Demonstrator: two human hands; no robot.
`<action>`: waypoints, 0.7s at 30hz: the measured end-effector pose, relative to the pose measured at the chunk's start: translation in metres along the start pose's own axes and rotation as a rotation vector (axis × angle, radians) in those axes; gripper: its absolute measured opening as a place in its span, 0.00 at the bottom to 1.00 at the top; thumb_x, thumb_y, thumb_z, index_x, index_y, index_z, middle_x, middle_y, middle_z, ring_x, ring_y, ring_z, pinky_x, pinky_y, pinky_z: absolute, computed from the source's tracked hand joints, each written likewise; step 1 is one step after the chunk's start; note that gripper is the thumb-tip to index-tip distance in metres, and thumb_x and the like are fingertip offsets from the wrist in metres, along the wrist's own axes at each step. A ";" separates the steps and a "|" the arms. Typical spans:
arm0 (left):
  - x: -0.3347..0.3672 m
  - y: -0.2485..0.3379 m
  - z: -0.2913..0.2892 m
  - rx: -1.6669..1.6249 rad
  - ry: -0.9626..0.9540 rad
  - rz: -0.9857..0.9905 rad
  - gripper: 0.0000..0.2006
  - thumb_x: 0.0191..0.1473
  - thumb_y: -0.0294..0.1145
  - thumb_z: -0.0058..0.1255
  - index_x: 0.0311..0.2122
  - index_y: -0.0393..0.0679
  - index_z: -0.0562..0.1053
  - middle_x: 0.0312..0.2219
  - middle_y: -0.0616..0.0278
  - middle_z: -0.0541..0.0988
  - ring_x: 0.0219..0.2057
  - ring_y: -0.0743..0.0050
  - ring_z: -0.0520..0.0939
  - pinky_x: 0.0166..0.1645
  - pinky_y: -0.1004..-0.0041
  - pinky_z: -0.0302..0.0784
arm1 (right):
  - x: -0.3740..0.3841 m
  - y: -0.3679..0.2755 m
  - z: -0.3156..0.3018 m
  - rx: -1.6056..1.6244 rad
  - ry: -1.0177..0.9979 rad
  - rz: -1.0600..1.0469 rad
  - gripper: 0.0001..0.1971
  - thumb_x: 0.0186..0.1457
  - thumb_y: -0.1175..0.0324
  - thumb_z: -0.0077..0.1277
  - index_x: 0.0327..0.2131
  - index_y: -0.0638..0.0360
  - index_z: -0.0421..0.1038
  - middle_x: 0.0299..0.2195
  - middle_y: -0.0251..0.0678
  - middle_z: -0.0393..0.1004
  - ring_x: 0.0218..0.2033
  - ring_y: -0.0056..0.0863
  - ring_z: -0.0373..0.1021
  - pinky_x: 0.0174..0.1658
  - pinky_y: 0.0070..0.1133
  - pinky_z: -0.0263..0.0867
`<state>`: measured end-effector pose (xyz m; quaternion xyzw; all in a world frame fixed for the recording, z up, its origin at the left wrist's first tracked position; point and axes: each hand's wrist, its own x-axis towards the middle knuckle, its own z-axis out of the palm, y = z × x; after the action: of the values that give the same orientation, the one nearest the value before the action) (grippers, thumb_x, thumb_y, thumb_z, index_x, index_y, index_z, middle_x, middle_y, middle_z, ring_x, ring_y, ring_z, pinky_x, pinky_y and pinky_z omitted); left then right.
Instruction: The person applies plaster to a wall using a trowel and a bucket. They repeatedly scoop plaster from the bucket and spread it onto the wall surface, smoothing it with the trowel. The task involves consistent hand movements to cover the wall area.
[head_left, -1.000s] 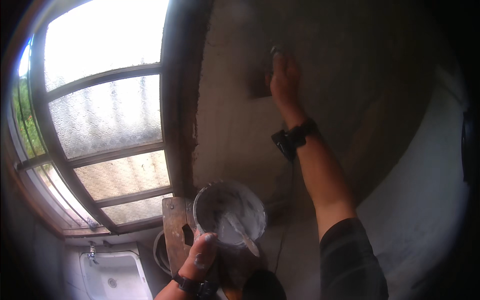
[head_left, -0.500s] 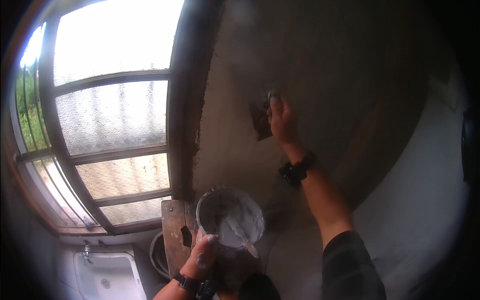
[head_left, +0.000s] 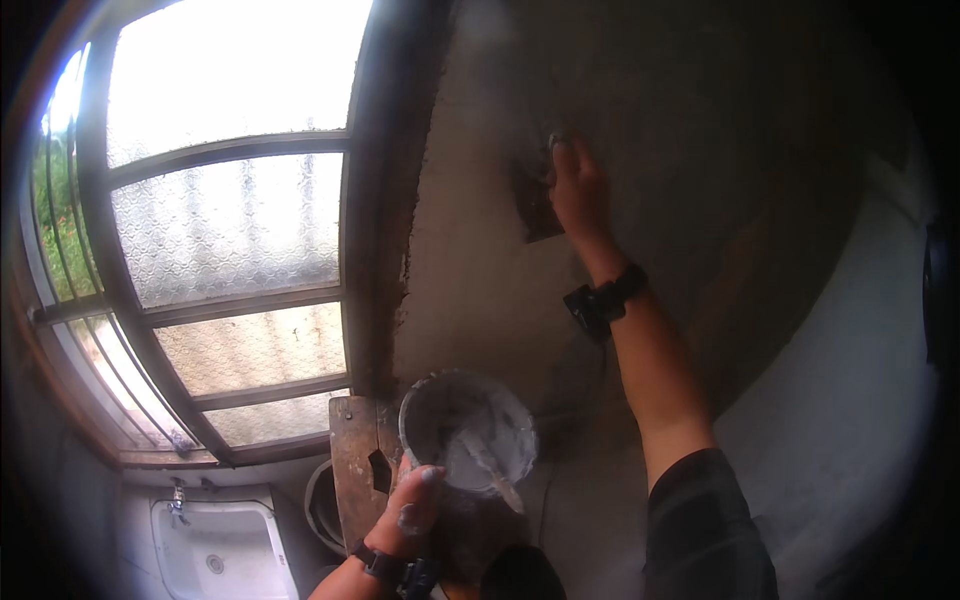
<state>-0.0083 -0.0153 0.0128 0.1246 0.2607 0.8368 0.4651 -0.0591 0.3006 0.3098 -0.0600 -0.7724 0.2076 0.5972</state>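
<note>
My right hand [head_left: 582, 200] is raised against the plastered wall [head_left: 470, 290], its fingers closed round the handle of a trowel. The dark, flat blade of the trowel [head_left: 537, 212] lies on or very close to the wall; shadow hides its far part. Low in front of me, my left hand [head_left: 408, 512] grips the near left rim of a round bucket [head_left: 420, 430], thumb over the edge. Wet pale paste [head_left: 462, 468] sits inside it. A paste-smeared spatula or flat stick [head_left: 492, 468] leans in the bucket, one end over the near rim. White smears mark my left thumb.
A wooden-framed window [head_left: 230, 230] with textured panes fills the left side. Below it is a white sink [head_left: 225, 550] with a tap [head_left: 178, 500]. A worn wooden stool or bench top [head_left: 352, 450] stands beside the bucket, with a round container [head_left: 322, 505] behind its left edge.
My right hand and the trowel have moved up the wall and slightly right. The bucket and my left hand appear a little further right, with the grip kept.
</note>
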 end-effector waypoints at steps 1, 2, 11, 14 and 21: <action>0.000 0.003 0.004 -0.005 -0.022 0.014 0.07 0.53 0.35 0.53 0.37 0.48 0.72 0.27 0.74 0.70 0.33 0.85 0.71 0.39 0.80 0.66 | 0.005 0.006 -0.004 -0.034 0.008 -0.032 0.17 0.62 0.56 0.43 0.41 0.60 0.69 0.17 0.29 0.66 0.15 0.19 0.65 0.19 0.19 0.62; 0.001 0.004 0.007 -0.006 -0.031 0.024 0.07 0.53 0.35 0.54 0.37 0.48 0.72 0.27 0.74 0.70 0.33 0.85 0.71 0.39 0.80 0.66 | 0.010 0.010 -0.005 -0.066 0.015 -0.064 0.17 0.62 0.56 0.43 0.41 0.60 0.70 0.17 0.29 0.66 0.15 0.18 0.65 0.19 0.18 0.62; -0.001 0.007 0.021 -0.030 0.079 -0.034 0.08 0.50 0.34 0.56 0.35 0.52 0.69 0.25 0.75 0.71 0.32 0.85 0.71 0.39 0.80 0.65 | 0.007 0.002 0.008 0.035 0.005 -0.027 0.18 0.62 0.57 0.42 0.47 0.60 0.69 0.22 0.31 0.68 0.22 0.21 0.65 0.25 0.20 0.63; 0.003 0.003 0.010 -0.055 0.033 -0.044 0.09 0.50 0.34 0.57 0.35 0.51 0.70 0.26 0.73 0.72 0.33 0.85 0.71 0.39 0.80 0.65 | -0.031 0.011 -0.016 0.056 -0.124 0.128 0.21 0.62 0.58 0.43 0.54 0.60 0.66 0.27 0.37 0.73 0.28 0.23 0.70 0.34 0.24 0.67; 0.000 -0.002 0.000 -0.047 0.051 -0.029 0.08 0.51 0.35 0.56 0.35 0.50 0.71 0.28 0.73 0.72 0.34 0.84 0.72 0.39 0.80 0.66 | 0.013 -0.012 -0.033 -0.045 -0.056 0.081 0.22 0.63 0.56 0.41 0.52 0.63 0.66 0.20 0.35 0.71 0.24 0.26 0.71 0.29 0.25 0.67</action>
<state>-0.0071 -0.0146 0.0116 0.0882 0.2546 0.8387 0.4732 -0.0301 0.3027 0.3328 -0.0988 -0.7903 0.2156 0.5650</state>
